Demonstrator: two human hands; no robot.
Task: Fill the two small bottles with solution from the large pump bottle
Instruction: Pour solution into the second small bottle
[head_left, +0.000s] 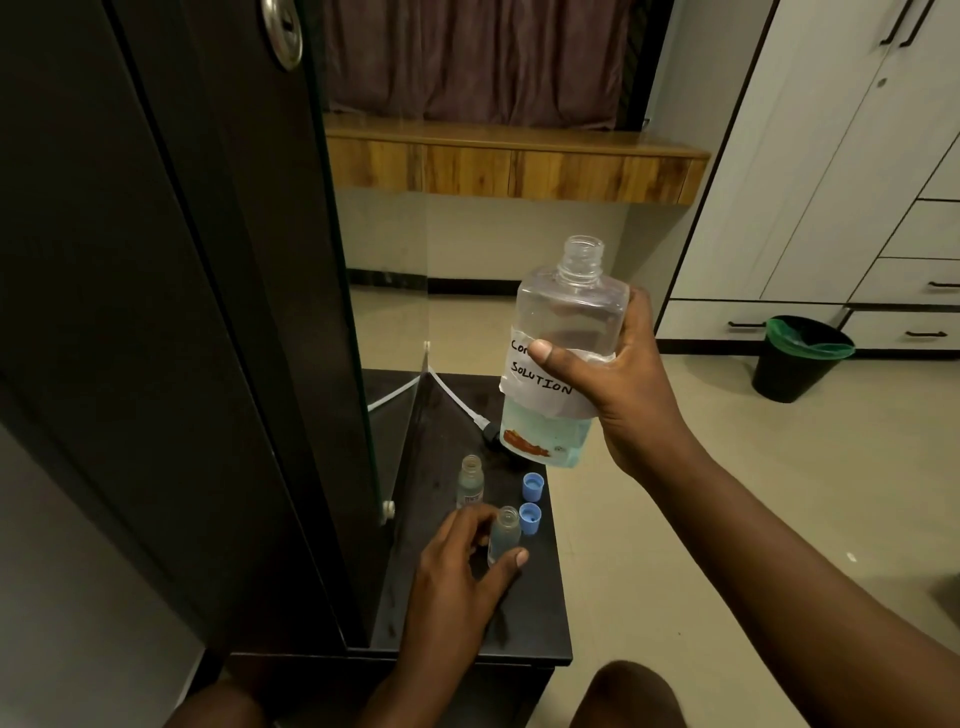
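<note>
My right hand (623, 379) grips the large clear bottle (563, 322) upright in the air above the dark shelf (540, 613). Its pump is off, the neck is open, and pale blue solution fills its bottom part under a white handwritten label. My left hand (457, 577) holds a small uncapped bottle (505, 535) standing on the shelf, with pale liquid inside. The second small bottle (471, 480) stands uncapped just behind it. Two blue caps (533, 487) (530, 518) lie to the right of the small bottles.
A dark pump head (491, 434) with a white tube lies at the back of the shelf. A tall mirror in a dark cabinet (208, 312) borders the shelf on the left. A black bin with a green liner (800, 358) stands on the floor at right.
</note>
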